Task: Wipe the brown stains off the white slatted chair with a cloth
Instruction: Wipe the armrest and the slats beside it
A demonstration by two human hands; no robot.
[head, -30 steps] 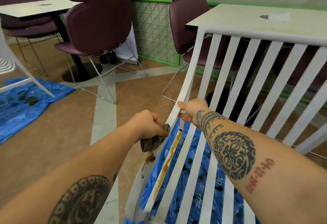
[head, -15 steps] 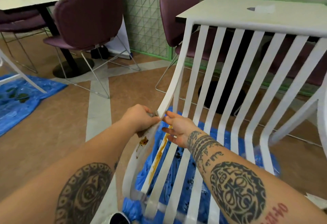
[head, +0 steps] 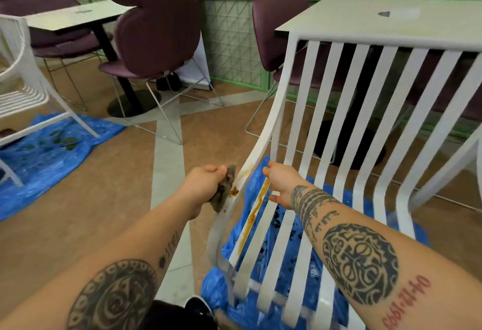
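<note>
A white slatted chair (head: 347, 131) stands in front of me on a blue plastic sheet (head: 284, 256). Brown stains (head: 254, 215) run down its second slat, and a darker blotch (head: 234, 191) marks the outer left slat. My left hand (head: 203, 185) grips a dirty grey-brown cloth (head: 223, 191) and presses it against that outer slat beside the blotch. My right hand (head: 280, 182) reaches between the left slats with fingers curled at the second slat's upper bend; whether it grips the slat I cannot tell.
Purple padded chairs (head: 154, 24) on wire legs and two white tables (head: 378, 20) stand behind. Another white slatted chair (head: 20, 87) sits at the left on a second blue sheet (head: 47, 155). My dark shoe (head: 197, 309) shows at the bottom edge.
My view has pulled back and the chair appears lower in frame. The left hand with the cloth has slid slightly along the outer slat; the right hand shifted from the frame edge to the second slat.
</note>
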